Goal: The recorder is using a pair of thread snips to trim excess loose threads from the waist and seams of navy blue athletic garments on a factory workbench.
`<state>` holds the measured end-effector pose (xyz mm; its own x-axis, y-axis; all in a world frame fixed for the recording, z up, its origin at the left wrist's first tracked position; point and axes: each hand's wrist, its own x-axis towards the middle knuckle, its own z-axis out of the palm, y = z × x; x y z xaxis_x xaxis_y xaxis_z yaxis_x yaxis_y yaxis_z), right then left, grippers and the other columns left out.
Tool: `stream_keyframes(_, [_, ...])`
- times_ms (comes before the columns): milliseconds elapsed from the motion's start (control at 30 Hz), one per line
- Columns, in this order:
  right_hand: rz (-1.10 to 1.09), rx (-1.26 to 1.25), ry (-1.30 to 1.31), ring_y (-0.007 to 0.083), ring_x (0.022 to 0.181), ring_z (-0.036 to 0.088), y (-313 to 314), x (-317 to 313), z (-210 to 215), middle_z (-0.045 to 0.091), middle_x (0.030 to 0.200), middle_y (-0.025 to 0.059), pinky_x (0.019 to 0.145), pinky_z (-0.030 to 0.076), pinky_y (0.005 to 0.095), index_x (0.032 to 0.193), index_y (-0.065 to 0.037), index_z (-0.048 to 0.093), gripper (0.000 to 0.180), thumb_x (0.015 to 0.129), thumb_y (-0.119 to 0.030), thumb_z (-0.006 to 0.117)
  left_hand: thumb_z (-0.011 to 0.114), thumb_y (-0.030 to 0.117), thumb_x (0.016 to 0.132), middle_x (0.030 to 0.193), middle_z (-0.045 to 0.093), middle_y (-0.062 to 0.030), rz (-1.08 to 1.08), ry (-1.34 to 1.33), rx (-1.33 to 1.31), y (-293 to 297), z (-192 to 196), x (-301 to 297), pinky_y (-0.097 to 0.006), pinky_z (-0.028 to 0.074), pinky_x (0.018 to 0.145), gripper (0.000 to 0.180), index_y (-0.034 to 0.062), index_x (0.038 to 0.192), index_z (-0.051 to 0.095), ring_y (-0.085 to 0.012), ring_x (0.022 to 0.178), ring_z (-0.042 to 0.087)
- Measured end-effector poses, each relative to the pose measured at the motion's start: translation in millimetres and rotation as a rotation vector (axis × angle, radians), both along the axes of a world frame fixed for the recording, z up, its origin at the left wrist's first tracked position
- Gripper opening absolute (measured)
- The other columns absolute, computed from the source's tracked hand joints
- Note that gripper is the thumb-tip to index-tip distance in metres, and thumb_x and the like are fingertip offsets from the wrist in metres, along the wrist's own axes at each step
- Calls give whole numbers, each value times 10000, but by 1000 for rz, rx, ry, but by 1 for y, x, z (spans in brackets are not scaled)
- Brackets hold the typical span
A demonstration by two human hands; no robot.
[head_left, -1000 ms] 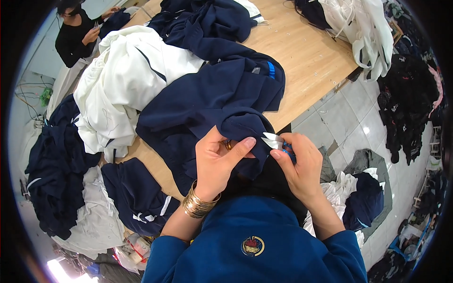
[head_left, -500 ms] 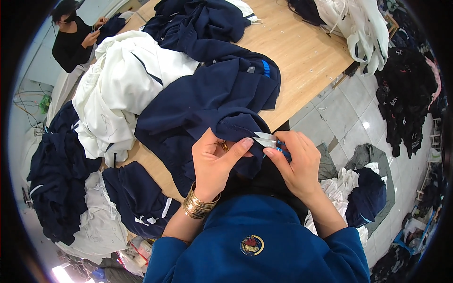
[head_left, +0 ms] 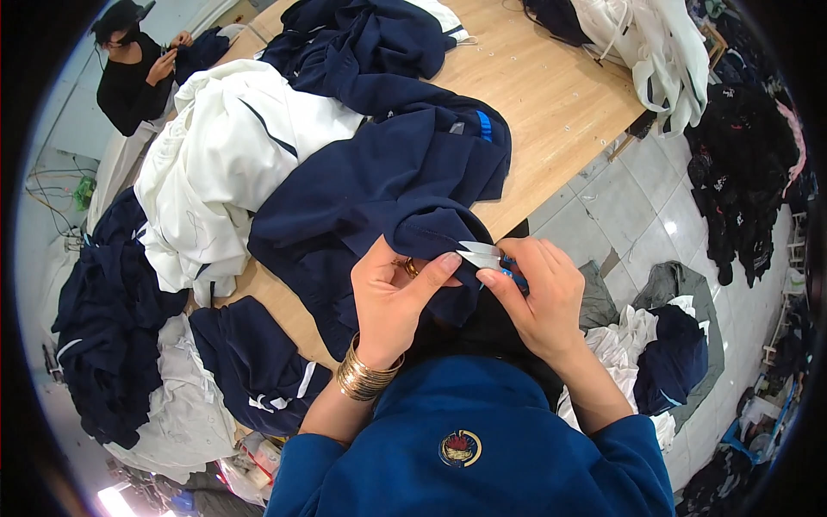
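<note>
A navy garment (head_left: 362,164) lies over the table's near edge, its near end lifted toward me. My left hand (head_left: 392,293) pinches the folded edge of that garment between thumb and fingers; a ring and gold bangles show on this hand and wrist. My right hand (head_left: 543,293) grips small thread snips (head_left: 482,255) with silvery blades and blue handles. The blade tips point left and lie against the navy cloth, just by my left thumb. My right fingers cover most of the handles.
On the wooden table (head_left: 551,112), a white garment (head_left: 233,146) and more navy clothes (head_left: 362,43) are heaped. White garments (head_left: 646,43) hang at the far right corner. Black clothes (head_left: 736,172) and a grey bag (head_left: 698,293) with garments lie on the tiled floor. A co-worker (head_left: 133,77) handles dark cloth at far left.
The snips' blades have shifted slightly left along the cloth edge and look closer together. My left hand keeps its hold. The co-worker's hands have moved a little.
</note>
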<state>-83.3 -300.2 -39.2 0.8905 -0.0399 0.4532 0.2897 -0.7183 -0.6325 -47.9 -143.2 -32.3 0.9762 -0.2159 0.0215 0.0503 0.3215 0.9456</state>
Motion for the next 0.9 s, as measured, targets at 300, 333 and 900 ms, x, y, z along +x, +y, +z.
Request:
stream_keyframes(300, [-1,5,14,192,575,503,-1,-1,2,540,677,28,524,367,298,819,-60,573,259,756,-296,655,649,-4,773,888,626,-97,6,-2,19,-1,1,-1,-248,531,644,238,-35,996,573,-126,741,609])
stream_keyframes(333, [-3,6,12,191,574,504,-1,-1,2,541,676,27,523,367,298,818,-60,573,255,759,-296,652,649,-4,773,888,626,-97,4,-2,18,-1,1,-1,-248,531,644,238,-35,996,573,-126,741,609])
stream_keyframes(900, [-4,74,14,199,531,511,1,-1,-1,528,626,53,462,387,295,796,-55,563,226,768,-257,659,642,-6,776,884,627,-87,17,-6,10,-3,-2,-1,-250,536,641,240,-24,1004,569,-122,748,611])
